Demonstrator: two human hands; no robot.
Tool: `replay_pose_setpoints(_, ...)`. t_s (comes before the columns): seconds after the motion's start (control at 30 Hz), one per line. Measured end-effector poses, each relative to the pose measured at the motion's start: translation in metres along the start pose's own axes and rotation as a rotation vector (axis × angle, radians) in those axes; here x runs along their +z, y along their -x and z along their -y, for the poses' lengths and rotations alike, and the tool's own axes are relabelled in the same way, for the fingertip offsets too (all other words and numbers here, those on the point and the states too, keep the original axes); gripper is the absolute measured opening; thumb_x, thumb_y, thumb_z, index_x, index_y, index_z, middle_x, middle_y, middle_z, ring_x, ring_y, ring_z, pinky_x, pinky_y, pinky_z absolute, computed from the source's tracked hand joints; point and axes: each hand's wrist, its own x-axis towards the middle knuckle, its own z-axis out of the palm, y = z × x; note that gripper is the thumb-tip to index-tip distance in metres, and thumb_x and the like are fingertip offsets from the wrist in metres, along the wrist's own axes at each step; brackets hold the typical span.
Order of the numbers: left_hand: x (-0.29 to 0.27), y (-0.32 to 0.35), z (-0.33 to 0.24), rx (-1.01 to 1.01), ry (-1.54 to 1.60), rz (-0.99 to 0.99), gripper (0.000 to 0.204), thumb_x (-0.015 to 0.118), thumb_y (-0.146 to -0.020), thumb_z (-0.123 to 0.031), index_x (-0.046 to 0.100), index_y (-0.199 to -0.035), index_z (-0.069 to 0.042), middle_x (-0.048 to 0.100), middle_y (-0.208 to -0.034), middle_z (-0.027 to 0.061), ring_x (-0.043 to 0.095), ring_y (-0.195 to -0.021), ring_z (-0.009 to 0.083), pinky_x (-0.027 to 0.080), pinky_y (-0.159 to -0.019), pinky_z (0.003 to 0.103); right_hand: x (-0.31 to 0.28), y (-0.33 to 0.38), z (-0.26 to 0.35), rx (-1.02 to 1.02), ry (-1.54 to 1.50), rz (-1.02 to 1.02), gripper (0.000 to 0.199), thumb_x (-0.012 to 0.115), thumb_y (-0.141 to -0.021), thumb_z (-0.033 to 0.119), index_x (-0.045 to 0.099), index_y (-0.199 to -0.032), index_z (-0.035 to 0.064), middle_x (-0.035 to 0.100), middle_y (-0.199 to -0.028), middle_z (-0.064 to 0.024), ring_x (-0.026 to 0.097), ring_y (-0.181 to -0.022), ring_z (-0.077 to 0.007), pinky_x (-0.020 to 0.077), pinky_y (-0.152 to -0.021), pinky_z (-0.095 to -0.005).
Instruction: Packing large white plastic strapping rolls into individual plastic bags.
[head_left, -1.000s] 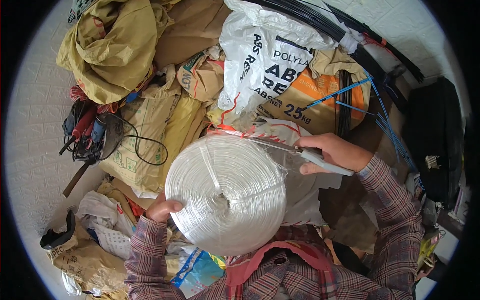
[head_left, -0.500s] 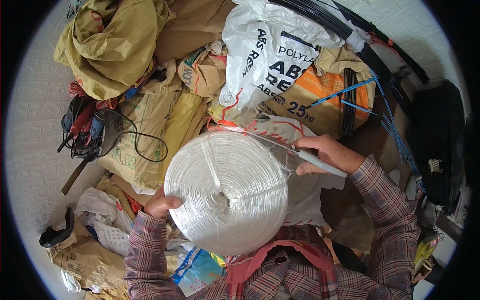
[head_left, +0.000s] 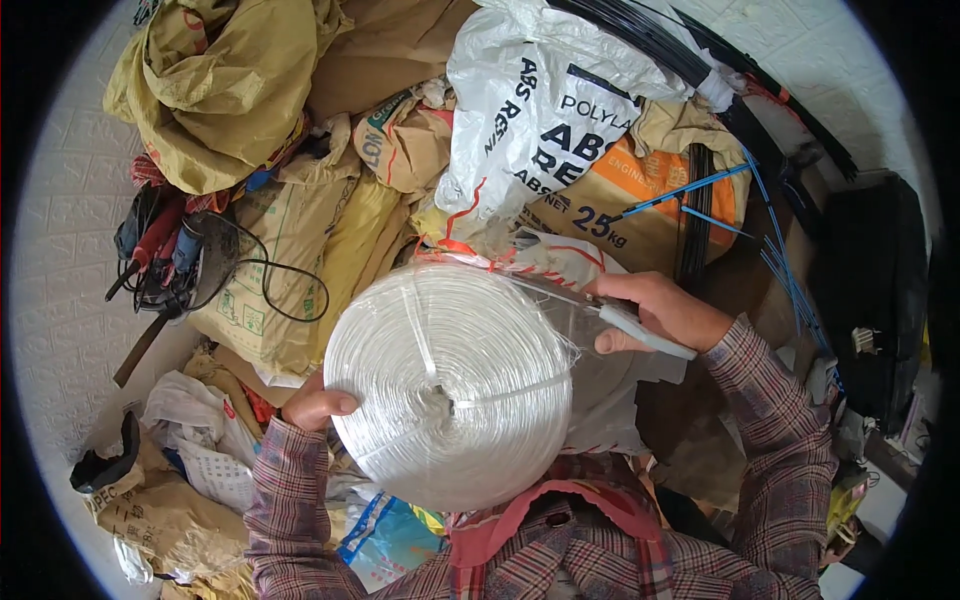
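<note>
The left hand (head_left: pixel 316 403) pinches the left rim of the twine roll (head_left: pixel 485 430), between the hands; a slack grip could tip it. The right hand (head_left: pixel 668 310) clutches a knife (head_left: pixel 640 328) by its upper edge; a slip could nick it.

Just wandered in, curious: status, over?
Left grip on white twine roll, left side. Right grip holds grey-handled blade, roll's upper right. Sacks piled beyond.

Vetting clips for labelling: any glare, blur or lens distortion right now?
Head view: bright sheen on the white twine roll, windings readable; head view: large print on the white plastic sack reads sharp, no obvious motion blur; head view: fisheye vignette, black at both sides, textured wall dimming toward it.
</note>
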Motion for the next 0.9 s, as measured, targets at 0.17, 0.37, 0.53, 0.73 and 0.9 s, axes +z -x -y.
replay_pose_setpoints(0.17,-0.006,-0.004,0.004,-0.004,0.025,0.011,0.095,0.072,-0.06,-0.023,0.032,-0.142,0.004,0.053,-0.13,0.019,0.054,-0.117,0.0302,0.043,-0.1,0.038,0.008,-0.005,-0.001,0.051,-0.137,0.034,0.052,0.076,-0.082,0.033,0.055,-0.115,-0.001,0.056,-0.085,-0.0085,0.051,-0.077,-0.0122,0.0463,-0.072,-0.0287)
replay_pose_setpoints(0.37,-0.008,-0.006,0.004,0.007,0.016,0.028,0.094,0.071,-0.061,-0.024,0.033,-0.142,0.005,0.054,-0.129,0.0198,0.055,-0.116,0.0303,0.043,-0.1,0.039,0.015,-0.009,-0.004,0.032,-0.124,-0.007,0.049,0.077,-0.081,0.03,0.055,-0.112,-0.0011,0.054,-0.08,-0.0061,0.048,-0.071,-0.0096,0.0455,-0.067,-0.0274)
replay_pose_setpoints(0.53,-0.016,-0.005,0.014,-0.004,-0.009,0.011,0.094,0.07,-0.061,-0.023,0.032,-0.142,0.005,0.054,-0.129,0.0195,0.055,-0.115,0.0303,0.043,-0.1,0.039,0.024,-0.019,-0.005,-0.089,-0.153,-0.105,0.049,0.077,-0.081,0.032,0.055,-0.111,-0.0006,0.054,-0.078,-0.0061,0.049,-0.072,-0.009,0.0455,-0.067,-0.0276)
replay_pose_setpoints(0.73,-0.015,-0.008,0.016,0.019,0.077,0.035,0.096,0.071,-0.06,-0.022,0.031,-0.143,0.004,0.053,-0.131,0.019,0.053,-0.118,0.0297,0.042,-0.101,0.038,0.013,-0.019,0.008,0.021,-0.092,-0.015,0.051,0.075,-0.083,0.034,0.054,-0.114,0.0003,0.058,-0.089,-0.0068,0.052,-0.083,-0.0116,0.0464,-0.076,-0.0283)
replay_pose_setpoints(0.9,-0.017,-0.008,0.021,0.019,0.07,0.05,0.099,0.073,-0.059,-0.022,0.029,-0.144,0.003,0.05,-0.133,0.0179,0.052,-0.12,0.0292,0.041,-0.102,0.039,-0.006,-0.024,0.001,0.135,-0.208,0.105,0.049,0.072,-0.086,0.034,0.052,-0.116,0.0004,0.056,-0.102,-0.0075,0.05,-0.093,-0.0121,0.0447,-0.083,-0.0276)
